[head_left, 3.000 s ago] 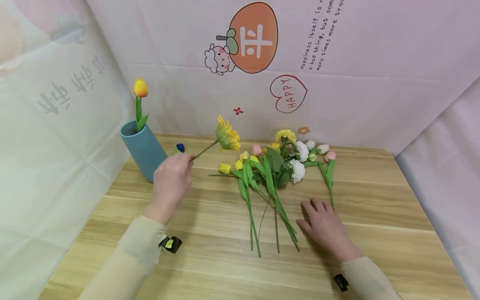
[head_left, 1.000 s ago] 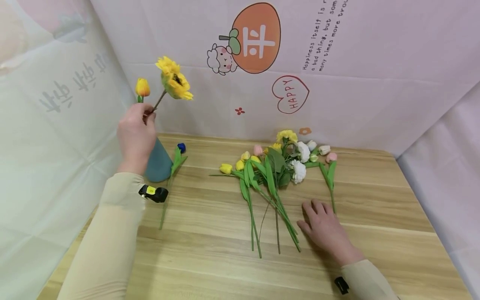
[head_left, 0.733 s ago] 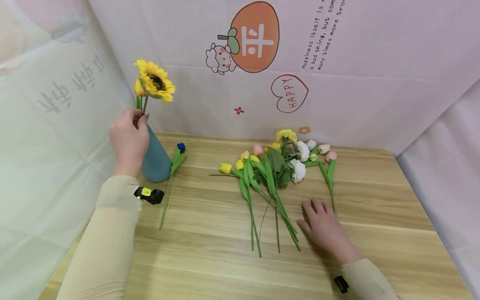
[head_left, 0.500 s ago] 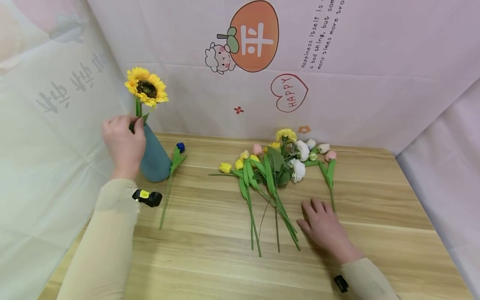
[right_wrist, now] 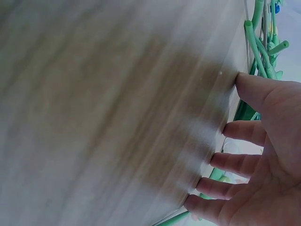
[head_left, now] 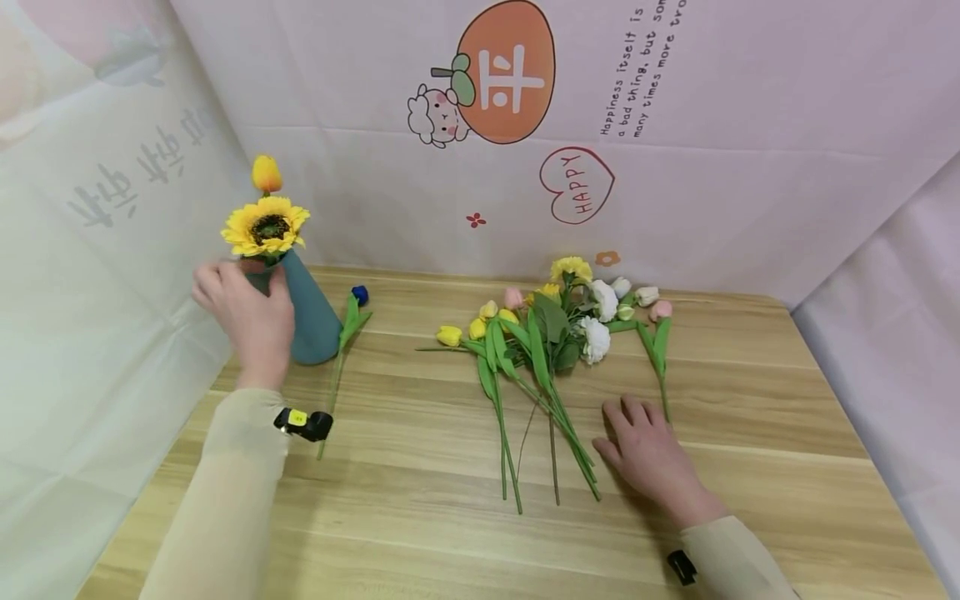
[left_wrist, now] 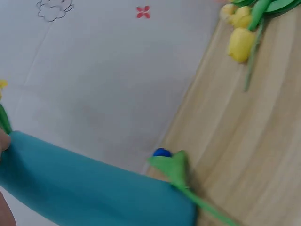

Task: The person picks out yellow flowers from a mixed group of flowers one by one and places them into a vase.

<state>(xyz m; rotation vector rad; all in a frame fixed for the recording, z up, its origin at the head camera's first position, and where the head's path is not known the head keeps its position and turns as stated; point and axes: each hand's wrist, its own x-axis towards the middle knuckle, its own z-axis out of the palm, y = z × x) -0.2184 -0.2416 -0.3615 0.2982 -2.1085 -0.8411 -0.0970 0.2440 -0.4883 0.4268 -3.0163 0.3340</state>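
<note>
In the head view, a teal vase [head_left: 311, 317] leans at the left of the wooden table. A sunflower [head_left: 266, 227] and an orange-yellow tulip [head_left: 266, 173] rise from its mouth, which is mostly hidden. My left hand [head_left: 247, 312] is at the vase's neck, thumb and fingers around it just below the sunflower head. The left wrist view shows the vase [left_wrist: 94, 183] with a fingertip [left_wrist: 3, 141] right at its rim. My right hand [head_left: 648, 454] rests on the table, fingers spread, holding nothing; the right wrist view shows its fingertips [right_wrist: 230, 129] against the wood.
A blue tulip [head_left: 360, 296] lies beside the vase's base. Mid-table lies a loose bunch with yellow tulips [head_left: 450, 336], white flowers [head_left: 595, 342] and several stems. A pink tulip [head_left: 661, 311] lies just beyond my right hand. Printed cloth [head_left: 360, 200] hangs behind.
My left hand carried the sunflower from mid-table to the vase and lowered it in. The sunflower head now sits lower, and the orange-yellow tulip has shifted left. My right hand stayed still.
</note>
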